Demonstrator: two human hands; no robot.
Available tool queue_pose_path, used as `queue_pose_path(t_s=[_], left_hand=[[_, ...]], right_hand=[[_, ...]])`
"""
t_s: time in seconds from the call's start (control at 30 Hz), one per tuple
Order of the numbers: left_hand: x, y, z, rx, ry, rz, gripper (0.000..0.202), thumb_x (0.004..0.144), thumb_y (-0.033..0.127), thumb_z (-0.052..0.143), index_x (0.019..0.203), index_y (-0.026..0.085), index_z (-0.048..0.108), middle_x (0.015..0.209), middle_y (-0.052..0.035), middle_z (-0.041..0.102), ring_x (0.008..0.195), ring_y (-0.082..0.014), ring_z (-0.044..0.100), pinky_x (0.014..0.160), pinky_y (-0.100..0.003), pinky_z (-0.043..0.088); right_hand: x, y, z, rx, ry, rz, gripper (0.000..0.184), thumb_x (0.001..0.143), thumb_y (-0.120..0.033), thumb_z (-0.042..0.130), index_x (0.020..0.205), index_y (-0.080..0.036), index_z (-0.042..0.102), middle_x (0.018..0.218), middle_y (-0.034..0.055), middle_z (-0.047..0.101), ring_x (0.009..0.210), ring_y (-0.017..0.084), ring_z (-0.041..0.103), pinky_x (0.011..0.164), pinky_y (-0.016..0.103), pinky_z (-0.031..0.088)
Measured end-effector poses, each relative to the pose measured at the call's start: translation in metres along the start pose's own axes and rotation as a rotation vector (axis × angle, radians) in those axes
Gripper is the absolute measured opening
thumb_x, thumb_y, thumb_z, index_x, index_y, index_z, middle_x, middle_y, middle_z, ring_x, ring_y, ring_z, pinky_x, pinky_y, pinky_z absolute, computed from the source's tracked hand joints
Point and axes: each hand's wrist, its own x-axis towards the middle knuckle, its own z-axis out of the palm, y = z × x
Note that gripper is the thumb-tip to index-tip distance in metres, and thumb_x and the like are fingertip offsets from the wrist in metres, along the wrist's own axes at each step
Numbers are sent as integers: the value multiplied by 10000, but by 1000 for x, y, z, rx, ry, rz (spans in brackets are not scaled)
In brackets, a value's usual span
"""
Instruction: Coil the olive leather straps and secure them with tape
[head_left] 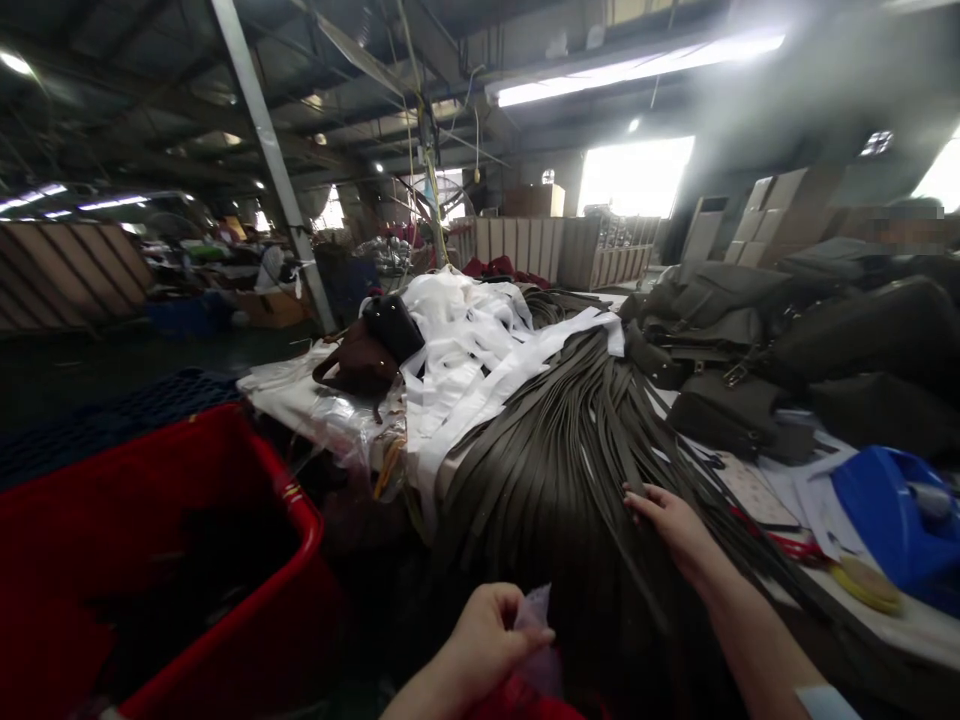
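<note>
My left hand (487, 635) is closed in the lower middle, pinching a thin, pale, slightly see-through sheet (534, 612) that could be plastic or cloth. To its upper right, my right hand (664, 515) grips a dark strap (634, 490) between thumb and fingers. This strap belongs to a large fan of long, flat, dark grey-green straps (540, 450) that spill over the table's front edge. White strips (472, 350) are heaped behind and left of the straps. Something red lies under my left hand, mostly cut off by the frame's bottom.
A red bin (292, 490) with dark contents stands at the left. Brown and black bags (360, 360) lie beside the white heap. Dark bags (750, 330) are piled at the right, behind a blue container (892, 520) and a yellow tape roll (866, 585). A metal post (274, 160) rises behind.
</note>
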Motion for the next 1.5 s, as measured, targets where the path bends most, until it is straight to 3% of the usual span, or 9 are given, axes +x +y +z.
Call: queue_pose_path(t_s=[0.13, 0.3, 0.43, 0.5, 0.6, 0.7, 0.8, 1.2, 1.5], left_hand=[[-1, 1, -1, 21, 3, 12, 588, 473, 605, 871, 569, 161, 499, 559, 35, 511, 538, -87, 411, 519, -226, 316], [3, 5, 1, 13, -7, 14, 573, 493, 598, 875, 582, 148, 532, 557, 36, 515, 529, -83, 416, 507, -220, 329], [1, 18, 10, 35, -102, 56, 528, 544, 568, 872, 585, 134, 574, 558, 28, 545, 524, -84, 451, 505, -215, 359], [-1, 28, 17, 91, -149, 94, 483, 590, 536, 862, 599, 124, 609, 569, 23, 557, 529, -82, 463, 501, -207, 364], [-2, 40, 28, 164, -201, 134, 434, 633, 504, 842, 628, 119, 642, 590, 16, 571, 533, -79, 472, 486, -197, 358], [0, 45, 36, 182, -253, 113, 447, 621, 519, 839, 624, 122, 633, 569, 21, 567, 502, -70, 462, 463, -195, 345], [2, 42, 41, 156, -294, 59, 496, 573, 568, 846, 622, 125, 628, 565, 12, 588, 497, -76, 485, 459, -203, 356], [2, 47, 31, 44, -521, -181, 461, 459, 433, 934, 685, 124, 677, 659, 17, 637, 581, -91, 546, 546, -214, 437], [9, 50, 32, 37, -459, -50, 515, 561, 580, 861, 720, 111, 721, 622, -3, 632, 564, -111, 551, 554, -229, 441]], right_hand=[[-39, 0, -2, 40, -110, 67, 372, 671, -337, 861, 973, -167, 725, 726, 4, 671, 538, 102, 550, 480, 193, 449], [-131, -22, 14, -314, -682, -13, 472, 952, -551, 528, 847, -153, 759, 807, 63, 690, 775, 186, 623, 757, 300, 528], [-200, -47, 14, -502, -911, -201, 438, 971, -547, 478, 881, -224, 760, 838, 60, 709, 790, 218, 650, 783, 330, 550], [-212, -55, 8, -488, -848, -347, 367, 941, -540, 537, 930, -261, 775, 851, 70, 727, 781, 235, 673, 759, 332, 566], [-202, -54, 4, -410, -470, -546, 333, 960, -512, 530, 1059, -301, 768, 878, 62, 741, 705, 203, 675, 681, 302, 563], [-180, -46, 9, -226, -159, -593, 309, 978, -501, 520, 1072, -317, 750, 807, 22, 734, 617, 153, 652, 618, 264, 546], [-168, -39, 14, -153, -36, -606, 302, 954, -509, 570, 1009, -282, 760, 820, 28, 753, 691, 175, 697, 664, 272, 564], [-155, -23, 17, -201, -83, -576, 332, 942, -533, 579, 955, -256, 763, 844, 28, 758, 777, 182, 691, 735, 254, 553], [-134, -16, 10, -548, -317, -492, 425, 996, -533, 454, 1030, -258, 777, 1061, 60, 755, 1008, 226, 681, 897, 324, 546]])
